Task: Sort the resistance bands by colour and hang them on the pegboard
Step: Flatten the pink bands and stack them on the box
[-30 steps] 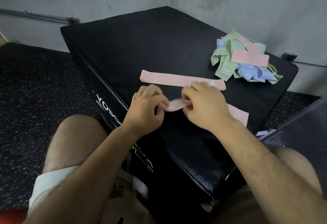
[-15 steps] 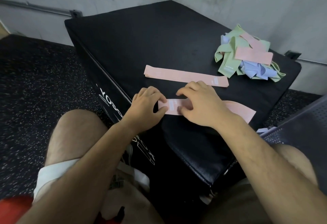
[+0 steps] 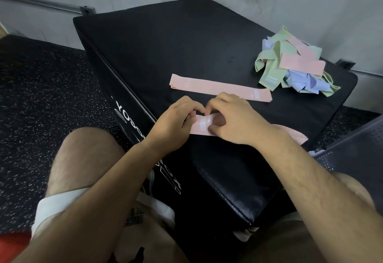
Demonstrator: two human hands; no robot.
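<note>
**As both hands work one pink band, a second lies flat and a heap sits at the right**

While the left hand (image 3: 176,123) pinches the left end of the held pink band (image 3: 202,126) between thumb and curled fingers, the right hand (image 3: 234,121) closes on the same band just beside it, its fingertips bent down onto the fabric. This band lies at the centre of the frame, on the near edge of the black padded box (image 3: 165,44).

Two pink bands are laid out apart from the rest. The flat pink band (image 3: 219,87) stretches just above the hands, doubled and smooth, with a pale printed label near its right end. In the mixed heap (image 3: 294,67), at the upper right of the box top, two more pink strips show on top. The green and pale blue bands under them are too tangled to count.

The right hand and wrist cover the middle of the held band, and only its labelled left part and a curved right tip show. White lettering on the side of the box is partly hidden by the left forearm.

The bands look like soft woven loops. The box has a grained, leather-like skin. The speckled rubber floor (image 3: 31,96) fills the left of the frame, and a perforated dark panel (image 3: 356,148) is cut off at the right edge.
</note>
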